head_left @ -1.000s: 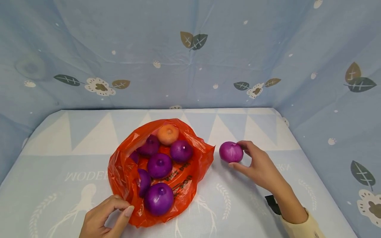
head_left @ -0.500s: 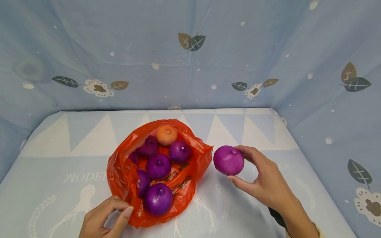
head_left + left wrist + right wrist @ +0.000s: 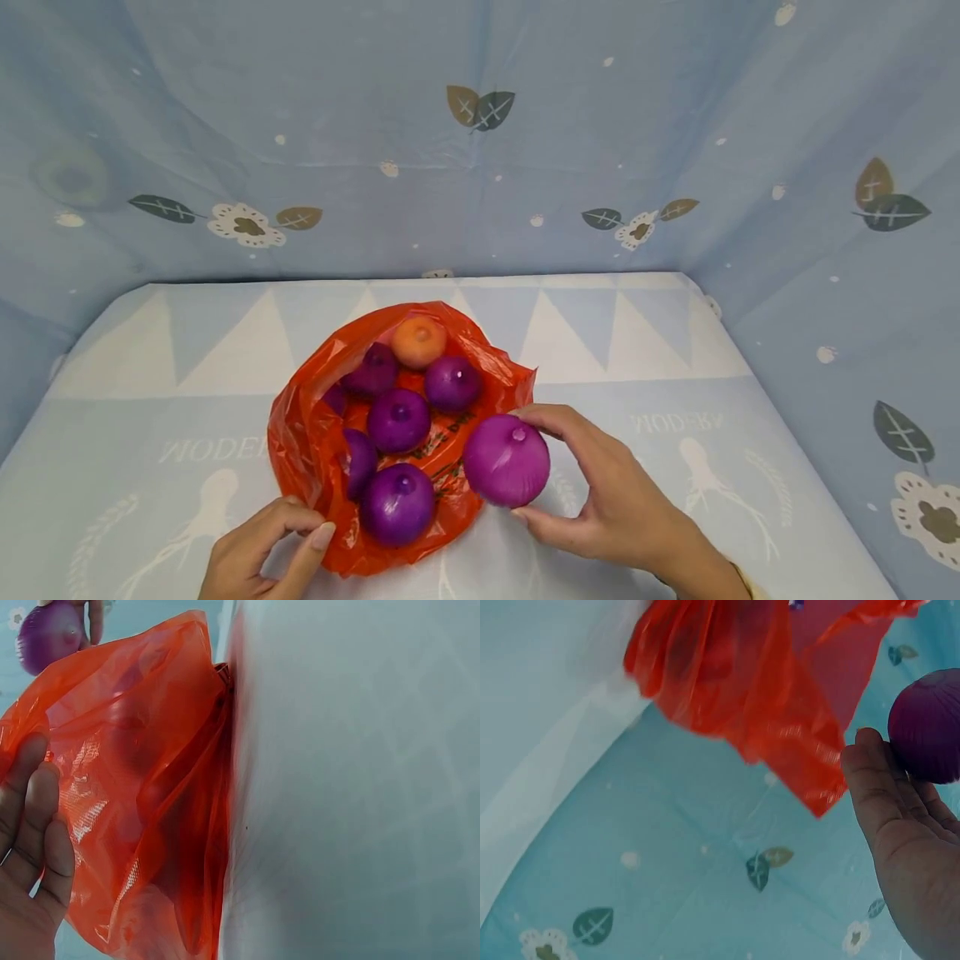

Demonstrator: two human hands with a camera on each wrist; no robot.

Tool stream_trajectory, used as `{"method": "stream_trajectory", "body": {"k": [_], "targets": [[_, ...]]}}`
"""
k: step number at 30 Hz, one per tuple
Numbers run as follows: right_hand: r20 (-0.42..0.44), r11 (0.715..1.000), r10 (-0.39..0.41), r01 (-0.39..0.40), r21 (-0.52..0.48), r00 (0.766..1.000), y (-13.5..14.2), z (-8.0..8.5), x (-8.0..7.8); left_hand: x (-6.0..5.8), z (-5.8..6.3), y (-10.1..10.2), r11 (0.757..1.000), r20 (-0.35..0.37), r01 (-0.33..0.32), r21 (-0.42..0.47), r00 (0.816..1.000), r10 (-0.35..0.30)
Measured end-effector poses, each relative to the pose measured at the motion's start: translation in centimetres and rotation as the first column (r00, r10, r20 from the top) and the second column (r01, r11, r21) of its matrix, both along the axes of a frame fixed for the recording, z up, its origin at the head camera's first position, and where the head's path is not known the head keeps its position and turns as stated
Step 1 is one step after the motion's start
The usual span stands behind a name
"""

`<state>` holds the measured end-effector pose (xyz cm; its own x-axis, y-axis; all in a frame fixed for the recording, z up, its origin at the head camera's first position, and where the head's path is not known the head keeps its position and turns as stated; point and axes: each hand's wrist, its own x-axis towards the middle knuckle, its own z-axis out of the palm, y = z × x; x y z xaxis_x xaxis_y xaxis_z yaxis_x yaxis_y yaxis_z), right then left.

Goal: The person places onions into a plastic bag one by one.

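Note:
A purple onion (image 3: 507,461) is gripped between the thumb and fingers of my right hand (image 3: 615,492), raised over the right rim of a red plastic bag (image 3: 300,450). At the bag's near left edge, my left hand (image 3: 262,546) pinches the plastic between thumb and fingers. Inside the open bag lie several purple onions (image 3: 398,502) and one orange, round fruit or vegetable (image 3: 418,342). The left wrist view shows the left fingers (image 3: 41,791) against the bag's side. In the right wrist view the held onion (image 3: 930,727) sits at the fingertips.
The bag stands on a table with a pale blue and white patterned cloth (image 3: 127,433). Behind it and at the right hang blue curtains (image 3: 360,133) with leaf and flower prints.
My right hand has lifted the onion from the table and carried it left and nearer, to the bag's right rim. The left hand keeps its place on the bag.

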<state>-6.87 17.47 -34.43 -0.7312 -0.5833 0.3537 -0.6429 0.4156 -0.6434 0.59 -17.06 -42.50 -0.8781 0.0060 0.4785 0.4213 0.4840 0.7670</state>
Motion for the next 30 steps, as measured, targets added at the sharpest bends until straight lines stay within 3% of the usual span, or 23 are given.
{"method": "stream_trajectory", "body": {"k": [3, 9, 19, 25, 30], "targets": [[-0.038, 0.999, 0.051, -0.051, 0.002, 0.998, -1.2, -0.7, -0.1, 0.1, 0.1, 0.0, 1.0, 0.013, -0.013, -0.006, 1.0, 0.014], [-0.123, 0.997, 0.081, -0.08, 0.012, 0.989, -3.1, -2.6, -0.4, 0.2, 0.3, 0.0, 0.999, 0.057, -0.033, -0.039, 0.998, 0.035], [-0.051, 0.985, -0.062, 0.07, 0.158, 0.997, -4.9, -5.4, -0.9, 0.3, 0.3, 0.0, 0.998, 0.067, -0.044, -0.048, 0.997, 0.047], [-0.086, 0.974, -0.063, 0.081, 0.214, 0.994, -5.4, -6.7, -1.4, 0.1, 0.1, -0.1, 0.999, 0.07, -0.025, -0.031, 0.997, 0.027], [-0.105, 0.968, -0.064, 0.087, 0.237, 0.992, -5.7, -7.4, -1.7, -0.1, -0.4, -0.2, 1.0, 0.027, -0.005, 0.006, 1.0, 0.005]]}}
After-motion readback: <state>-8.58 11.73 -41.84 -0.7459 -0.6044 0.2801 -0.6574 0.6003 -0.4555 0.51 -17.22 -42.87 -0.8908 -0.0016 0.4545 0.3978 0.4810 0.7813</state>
